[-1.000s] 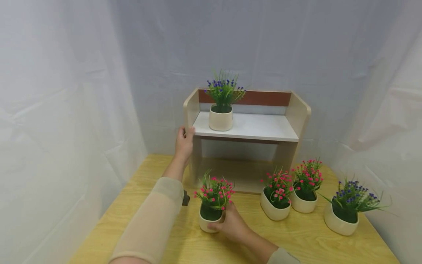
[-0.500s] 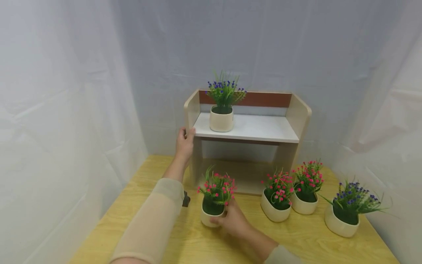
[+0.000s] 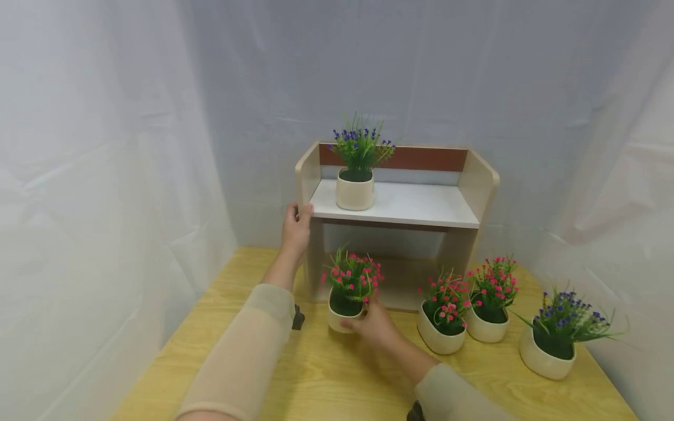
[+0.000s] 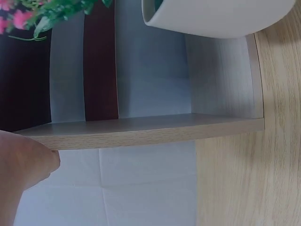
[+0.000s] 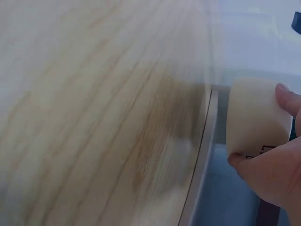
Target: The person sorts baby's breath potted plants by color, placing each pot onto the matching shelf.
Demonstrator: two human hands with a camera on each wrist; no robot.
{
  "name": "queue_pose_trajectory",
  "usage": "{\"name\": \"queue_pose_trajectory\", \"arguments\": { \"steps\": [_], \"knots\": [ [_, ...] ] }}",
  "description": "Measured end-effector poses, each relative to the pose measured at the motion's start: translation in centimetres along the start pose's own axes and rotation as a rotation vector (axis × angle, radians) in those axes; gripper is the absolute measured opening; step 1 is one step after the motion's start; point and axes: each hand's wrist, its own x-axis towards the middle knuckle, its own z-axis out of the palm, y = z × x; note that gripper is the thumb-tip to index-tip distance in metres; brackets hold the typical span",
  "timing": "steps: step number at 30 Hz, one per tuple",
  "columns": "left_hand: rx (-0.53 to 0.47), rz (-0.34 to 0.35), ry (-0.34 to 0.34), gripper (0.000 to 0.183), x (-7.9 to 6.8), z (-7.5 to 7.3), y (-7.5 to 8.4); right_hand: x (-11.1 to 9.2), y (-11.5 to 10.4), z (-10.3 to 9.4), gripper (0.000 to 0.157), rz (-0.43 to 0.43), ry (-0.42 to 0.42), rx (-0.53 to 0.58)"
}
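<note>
A cream pot of pink artificial flowers (image 3: 351, 280) is in my right hand (image 3: 380, 327), thumb and fingers on either side of the pot. The right wrist view shows the pot (image 5: 256, 117) gripped and off the table, with dark lettering on its wall. It hangs in front of the lower opening of a small two-tier shelf (image 3: 400, 202). My left hand (image 3: 296, 233) grips the shelf's left side panel at upper-board height, thumb at the front edge; its other fingers are mostly hidden. On the white upper board, toward the left, stands a pot of purple flowers (image 3: 355, 193).
To the right on the wooden table (image 3: 321, 386) stand two pots of pink flowers, a nearer one (image 3: 441, 336) and a farther one (image 3: 487, 324). Another purple-flowered pot (image 3: 547, 354) sits near the right edge. White sheeting (image 3: 253, 117) surrounds the table.
My right hand has lifted the pink flower pot and carried it forward and slightly right, toward the shelf. The left hand stays on the side panel.
</note>
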Motion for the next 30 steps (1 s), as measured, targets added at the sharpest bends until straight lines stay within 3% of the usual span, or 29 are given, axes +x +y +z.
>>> {"name": "queue_pose_trajectory", "arguments": {
  "steps": [9,20,30],
  "knots": [
    [-0.002,-0.006,0.002,0.052,0.0,0.0,0.1,2.0,0.8,0.4,0.095,0.061,0.06,-0.008],
    [0.01,0.014,-0.003,0.048,-0.1,0.0,-0.1,4.0,2.7,0.1,0.103,0.071,0.048,-0.001],
    [-0.019,0.01,0.0,0.047,-0.1,0.0,-0.1,5.4,3.1,-0.2,0.092,0.08,0.069,-0.077]
  ]
}}
